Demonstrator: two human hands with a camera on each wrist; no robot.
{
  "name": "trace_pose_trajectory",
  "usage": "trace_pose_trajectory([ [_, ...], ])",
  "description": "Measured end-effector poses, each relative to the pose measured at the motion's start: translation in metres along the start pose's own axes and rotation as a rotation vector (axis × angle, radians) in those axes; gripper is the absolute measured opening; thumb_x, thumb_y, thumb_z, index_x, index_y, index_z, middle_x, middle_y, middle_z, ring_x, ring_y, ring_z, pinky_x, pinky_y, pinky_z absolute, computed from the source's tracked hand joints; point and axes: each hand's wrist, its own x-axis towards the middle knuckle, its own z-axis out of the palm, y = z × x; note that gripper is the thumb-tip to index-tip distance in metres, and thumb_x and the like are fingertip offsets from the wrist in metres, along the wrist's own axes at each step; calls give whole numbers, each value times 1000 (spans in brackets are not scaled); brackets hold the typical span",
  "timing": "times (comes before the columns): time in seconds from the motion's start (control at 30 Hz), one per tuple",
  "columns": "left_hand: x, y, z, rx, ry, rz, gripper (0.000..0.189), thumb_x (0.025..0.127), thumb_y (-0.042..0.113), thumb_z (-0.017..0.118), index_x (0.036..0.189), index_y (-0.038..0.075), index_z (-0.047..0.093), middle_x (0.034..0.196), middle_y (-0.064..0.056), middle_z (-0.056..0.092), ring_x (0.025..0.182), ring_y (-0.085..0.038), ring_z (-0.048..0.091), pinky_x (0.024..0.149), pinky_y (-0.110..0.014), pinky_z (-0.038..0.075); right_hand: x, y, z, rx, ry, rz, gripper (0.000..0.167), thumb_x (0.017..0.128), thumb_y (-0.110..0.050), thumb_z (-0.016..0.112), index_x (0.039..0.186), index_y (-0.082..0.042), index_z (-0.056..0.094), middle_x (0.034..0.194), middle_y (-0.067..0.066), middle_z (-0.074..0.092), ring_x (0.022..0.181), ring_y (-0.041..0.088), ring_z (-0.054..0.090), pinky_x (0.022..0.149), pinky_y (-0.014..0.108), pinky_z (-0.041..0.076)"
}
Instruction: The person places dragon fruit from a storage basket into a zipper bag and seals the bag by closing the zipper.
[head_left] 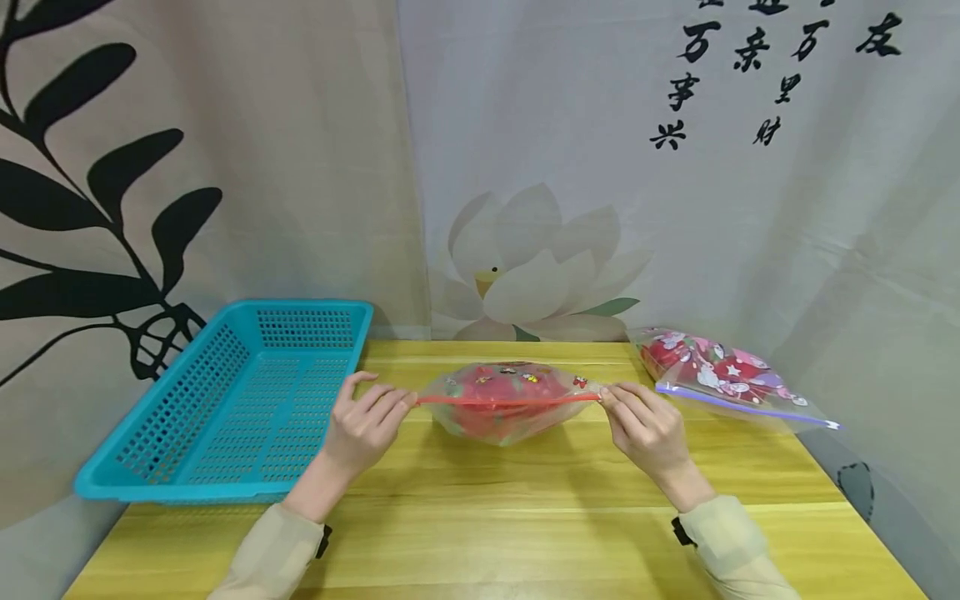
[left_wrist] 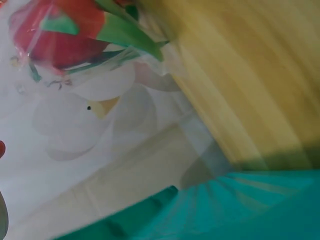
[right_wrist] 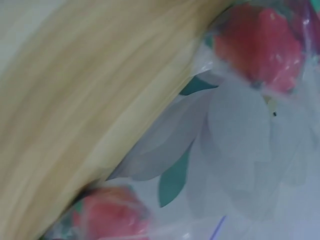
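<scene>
A clear zip bag (head_left: 495,425) with a red closure strip and small printed figures holds red and green contents, whose kind I cannot tell. My left hand (head_left: 366,422) pinches the left end of the red strip, and my right hand (head_left: 647,425) pinches its right end. Between the two hands the strip runs nearly straight. In the left wrist view the bag's red and green contents (left_wrist: 60,47) show at the upper left. The right wrist view has the same bag (right_wrist: 265,50) at the upper right; the hands are mostly out of both wrist views.
On the left of the wooden table (head_left: 480,533) stands a blue perforated basket (head_left: 225,492). A second zip bag (head_left: 720,371), with a purple strip and red and pink contents, lies at the back right. Behind the table hangs a printed curtain (head_left: 525,125).
</scene>
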Motion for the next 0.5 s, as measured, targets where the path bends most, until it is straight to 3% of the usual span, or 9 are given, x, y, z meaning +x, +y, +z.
trace_pose_trajectory([
  [0.2,-11,2,-12,-45,-54,29,29,95,7,53,69,6,67,63,-4,69,55,-17,62,66,-42,52,-8,2,-11,46,-41,-35,27,92,-10,58,72,3,72,67,13,70,59,28,64,50,37,53],
  [0.5,-24,9,-27,-131,-131,89,33,97,11,50,68,8,66,63,1,68,58,-14,61,65,-40,52,-1,-7,-21,146,-91,-151,29,93,-9,55,72,2,71,65,11,69,55,23,62,47,31,51],
])
